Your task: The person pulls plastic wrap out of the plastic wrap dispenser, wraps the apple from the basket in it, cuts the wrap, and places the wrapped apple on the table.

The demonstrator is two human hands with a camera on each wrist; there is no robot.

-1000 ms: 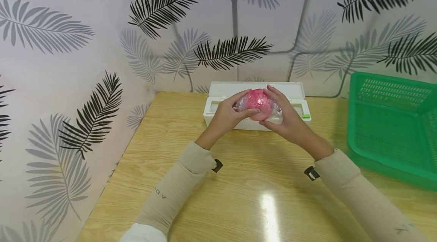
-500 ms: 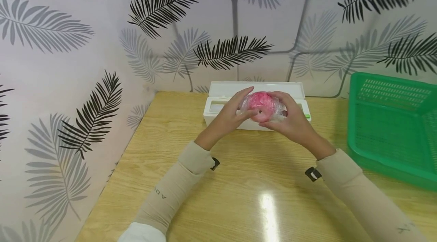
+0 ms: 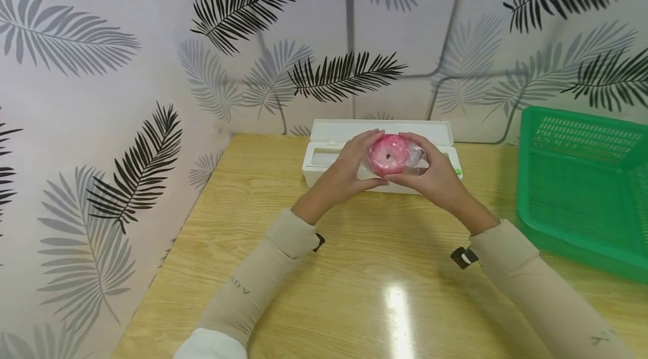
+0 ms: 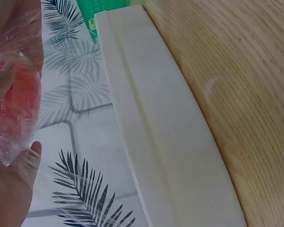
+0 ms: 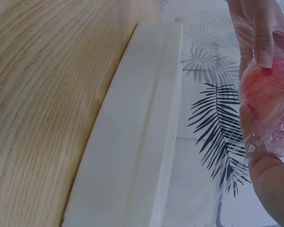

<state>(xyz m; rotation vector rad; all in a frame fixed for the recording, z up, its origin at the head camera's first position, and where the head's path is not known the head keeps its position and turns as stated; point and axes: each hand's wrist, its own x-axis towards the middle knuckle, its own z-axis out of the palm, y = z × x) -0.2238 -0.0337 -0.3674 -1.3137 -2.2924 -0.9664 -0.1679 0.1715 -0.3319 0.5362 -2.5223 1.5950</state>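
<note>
A pinkish-red apple (image 3: pixel 388 153) with a small dark spot on its near side is held up between both hands, wrapped in clear cling film (image 3: pixel 416 155). My left hand (image 3: pixel 340 173) curls round its left side, thumb low and fingertips at the top. On the other side my right hand (image 3: pixel 436 174) grips it, thumb beneath and fingers over the top. Wrinkled film covers the red apple (image 4: pixel 20 101) in the left wrist view. Just behind and below the hands is a long white cling film dispenser (image 3: pixel 318 173) with its lid raised; the hands hide its middle.
A green plastic basket (image 3: pixel 572 190) stands on the right of the wooden table (image 3: pixel 349 274). The patterned wall (image 3: pixel 395 32) rises directly behind the dispenser. A small green tab (image 3: pixel 458 171) sits at the dispenser's right end.
The apple has turned in the hands, and its dark spot has come into view and shifted upward. My left thumb has slid from the apple's front to below it.
</note>
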